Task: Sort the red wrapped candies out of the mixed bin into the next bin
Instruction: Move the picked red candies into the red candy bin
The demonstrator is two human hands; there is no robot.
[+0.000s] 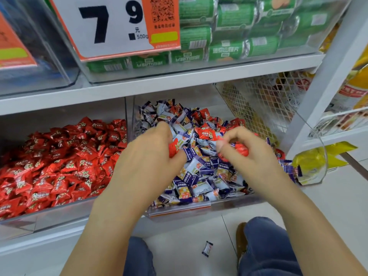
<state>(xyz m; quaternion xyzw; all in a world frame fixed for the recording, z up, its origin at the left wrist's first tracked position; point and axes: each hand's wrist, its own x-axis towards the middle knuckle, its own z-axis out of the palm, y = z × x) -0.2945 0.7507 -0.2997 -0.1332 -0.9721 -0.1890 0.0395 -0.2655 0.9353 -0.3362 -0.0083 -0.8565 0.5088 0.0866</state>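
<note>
White shop shelving (139,86) fills our view, with clear plastic bins on its lower level and a tiled floor (328,196) below. At nine o'clock sits the next bin (49,214), heaped with red candies (59,160). Just beside it, at the centre, stands the mixed bin (179,211), full of purple-and-white candies (199,170) with red ones scattered among them, one plain red candy (206,133) lying on top near twelve o'clock of the heap.

Both our hands are over the mixed bin. Our left hand (151,154) has its fingers curled round a red candy (172,149), of which only an edge shows between thumb and fingers. Our right hand (245,150), at about two o'clock from the left, pinches another red candy (242,149) in curled fingers. The two hands are near each other but apart.

On the shelf above, at twelve o'clock, green packets (239,36) fill a clear bin behind a big price sign (111,26). At two o'clock a white wire basket (264,100) stands by the mixed bin. On the floor at six o'clock lies one stray purple-and-white candy (207,249), between our knees in blue jeans (266,246).
</note>
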